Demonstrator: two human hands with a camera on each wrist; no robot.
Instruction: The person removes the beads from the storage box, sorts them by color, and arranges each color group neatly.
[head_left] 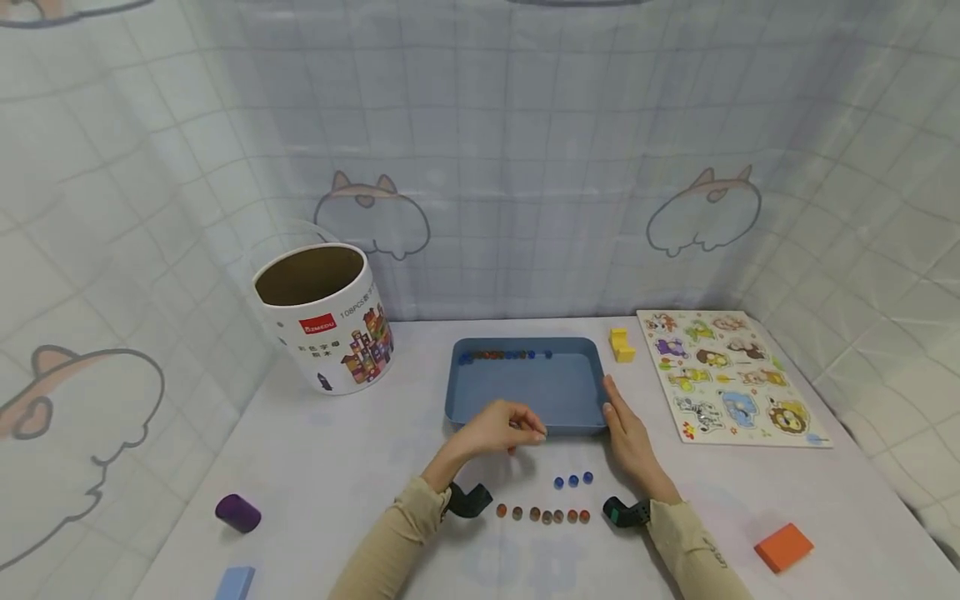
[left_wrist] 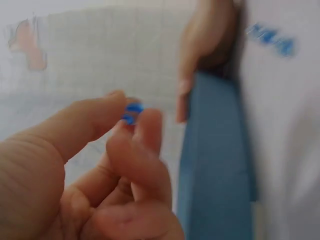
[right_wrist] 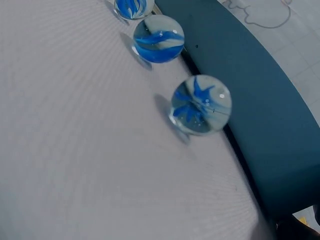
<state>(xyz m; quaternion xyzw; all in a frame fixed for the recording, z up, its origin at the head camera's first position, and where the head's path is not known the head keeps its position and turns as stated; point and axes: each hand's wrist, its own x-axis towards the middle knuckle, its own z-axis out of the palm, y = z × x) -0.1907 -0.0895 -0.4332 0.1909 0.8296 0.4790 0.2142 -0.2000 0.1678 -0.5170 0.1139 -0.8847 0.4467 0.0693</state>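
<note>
My left hand [head_left: 498, 429] pinches a blue marble [left_wrist: 132, 114] between thumb and fingertips, just above the near rim of a blue tray [head_left: 525, 400]. Against the tray's right side rests my right hand [head_left: 628, 433], its fingers straight along the wall. Inside the tray, a row of blue and reddish marbles [head_left: 495, 355] lies along the far wall. On the table in front of the tray sit three blue marbles [head_left: 573, 480], seen large as clear glass with blue swirls [right_wrist: 201, 105] in the right wrist view. Nearer me runs a row of several reddish-brown marbles [head_left: 547, 517].
A white bucket [head_left: 330, 325] stands back left. To the right lie a yellow block [head_left: 621, 345] and an animal puzzle board [head_left: 731, 379]. An orange block [head_left: 783, 547] is at the front right; a purple cylinder [head_left: 238, 513] and a light blue block [head_left: 236, 583] are front left.
</note>
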